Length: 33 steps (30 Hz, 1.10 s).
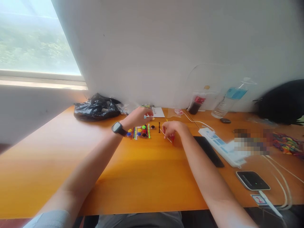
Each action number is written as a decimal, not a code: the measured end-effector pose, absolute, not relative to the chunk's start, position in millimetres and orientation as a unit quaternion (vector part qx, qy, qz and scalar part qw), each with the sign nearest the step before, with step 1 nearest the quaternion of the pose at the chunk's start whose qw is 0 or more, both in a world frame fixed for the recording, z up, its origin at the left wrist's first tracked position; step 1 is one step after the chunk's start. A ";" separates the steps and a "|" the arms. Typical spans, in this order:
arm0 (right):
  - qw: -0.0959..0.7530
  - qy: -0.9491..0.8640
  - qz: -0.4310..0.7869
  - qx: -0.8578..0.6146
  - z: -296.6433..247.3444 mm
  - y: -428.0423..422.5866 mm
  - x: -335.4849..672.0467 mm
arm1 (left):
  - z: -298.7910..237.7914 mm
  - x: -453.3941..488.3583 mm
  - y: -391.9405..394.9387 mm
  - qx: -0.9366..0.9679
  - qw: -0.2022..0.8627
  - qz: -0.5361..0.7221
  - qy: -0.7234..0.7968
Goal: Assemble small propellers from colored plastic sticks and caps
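My left hand point(140, 115), with a black watch point(118, 128) on its wrist, reaches over a cluster of small colourful plastic pieces point(140, 131) on the orange table point(71, 158); its fingers are curled, and what they hold is too small to make out. My right hand point(172, 129) rests on the table just right of the pieces, fingers closed around a thin white stick point(168, 138) and a small red piece point(173, 138). A short black stick point(159, 127) lies between the hands.
A black plastic bag point(97, 109) lies at the back left. A white power strip point(219, 144), a black flat device point(209, 150), a phone point(253, 180) with cables, two bottles point(228, 101) and a dark bag point(282, 101) fill the right side. A white wall stands behind.
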State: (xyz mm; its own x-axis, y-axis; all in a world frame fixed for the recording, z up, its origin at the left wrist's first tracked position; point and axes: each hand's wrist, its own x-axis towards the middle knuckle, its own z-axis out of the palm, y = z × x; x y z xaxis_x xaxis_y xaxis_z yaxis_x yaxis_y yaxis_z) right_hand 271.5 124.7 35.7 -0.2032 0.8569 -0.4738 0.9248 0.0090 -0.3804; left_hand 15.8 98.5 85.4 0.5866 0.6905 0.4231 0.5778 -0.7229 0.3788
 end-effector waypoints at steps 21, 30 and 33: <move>-0.436 0.596 -0.580 0.343 67.4 110.0 241.3 | 66.5 32.0 89.8 0.842 0.141 0.436 0.285; -0.434 0.645 -0.470 0.418 60.4 115.4 231.8 | 43.1 38.7 97.9 0.844 0.083 0.429 0.312; -0.399 0.682 -0.433 0.435 59.9 115.6 233.7 | 38.4 39.1 98.9 0.855 0.071 0.403 0.318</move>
State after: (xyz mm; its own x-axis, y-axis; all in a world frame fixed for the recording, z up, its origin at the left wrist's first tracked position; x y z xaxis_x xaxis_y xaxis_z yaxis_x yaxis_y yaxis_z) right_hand 233.7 115.6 59.9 -0.3043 0.9378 0.1671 0.2476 0.2473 -0.9368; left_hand 39.1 98.9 38.4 0.4718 0.6017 0.6445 0.4871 -0.7872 0.3782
